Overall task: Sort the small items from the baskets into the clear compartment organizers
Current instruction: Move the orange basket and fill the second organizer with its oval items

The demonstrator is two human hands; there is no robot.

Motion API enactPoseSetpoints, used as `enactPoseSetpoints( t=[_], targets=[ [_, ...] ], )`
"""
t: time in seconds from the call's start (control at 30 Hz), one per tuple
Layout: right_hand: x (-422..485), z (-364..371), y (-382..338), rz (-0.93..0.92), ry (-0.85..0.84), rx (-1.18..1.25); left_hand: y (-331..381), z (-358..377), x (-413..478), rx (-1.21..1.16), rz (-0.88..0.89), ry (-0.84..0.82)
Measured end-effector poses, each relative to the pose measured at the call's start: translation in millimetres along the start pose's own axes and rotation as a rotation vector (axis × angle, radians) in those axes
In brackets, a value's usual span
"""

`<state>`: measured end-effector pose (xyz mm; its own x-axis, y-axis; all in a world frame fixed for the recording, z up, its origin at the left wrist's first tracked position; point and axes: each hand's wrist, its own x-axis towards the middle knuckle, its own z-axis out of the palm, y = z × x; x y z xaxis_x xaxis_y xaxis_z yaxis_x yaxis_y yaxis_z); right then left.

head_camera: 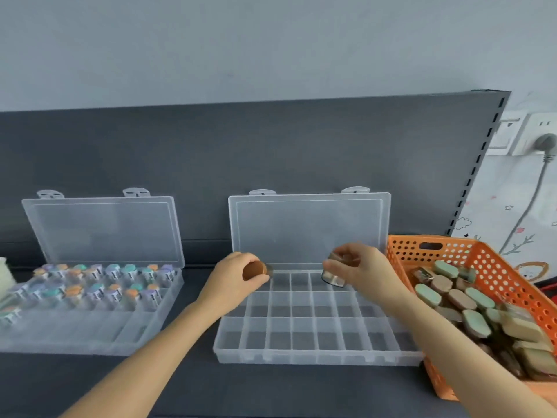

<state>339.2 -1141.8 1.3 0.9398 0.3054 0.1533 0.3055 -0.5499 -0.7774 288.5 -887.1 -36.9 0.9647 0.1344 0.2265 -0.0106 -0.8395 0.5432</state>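
Note:
A clear compartment organizer (pixel 316 354) lies in the middle with its lid standing open and its cells bare. My left hand (pixel 232 279) grips a small bottle with a brown cap (pixel 254 270) over the organizer's far left corner. My right hand (pixel 361 267) pinches a small clear bottle (pixel 333 277) above the far row, toward the right. An orange perforated basket (pixel 470 251) at the right holds several small bottles with green and brown caps (pixel 461 300).
A second clear organizer (pixel 75 339) at the left, lid open, has its far rows filled with small bottles capped in teal, orange and purple. A dark panel stands behind the shelf. A wall socket with a plug (pixel 542 143) is at the far right.

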Motion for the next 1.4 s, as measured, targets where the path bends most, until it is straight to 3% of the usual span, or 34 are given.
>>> enactPoseSetpoints(
  t=[0.13,0.3,0.6,1.1,1.4],
  targets=[
    [6.9,41.6,-23.0,-0.002,0.007,0.035,-38.2,-18.3,8.1,0.046,-0.005,-0.047],
    [12.0,80.2,-40.9,0.044,0.045,0.104,-60.9,-31.6,25.9,0.071,0.098,-0.23],
    [25.2,130.6,-53.1,0.085,0.059,-0.073,-65.4,-31.1,48.7,0.16,0.308,-0.491],
    [45.1,146.5,-48.7,0.014,-0.219,-0.363,-73.4,-22.7,47.1,0.079,0.265,-0.447],
    [41.9,146.1,-51.0,-0.055,-0.254,-0.427,-78.1,-19.0,38.8,0.066,0.238,-0.438]
  ],
)
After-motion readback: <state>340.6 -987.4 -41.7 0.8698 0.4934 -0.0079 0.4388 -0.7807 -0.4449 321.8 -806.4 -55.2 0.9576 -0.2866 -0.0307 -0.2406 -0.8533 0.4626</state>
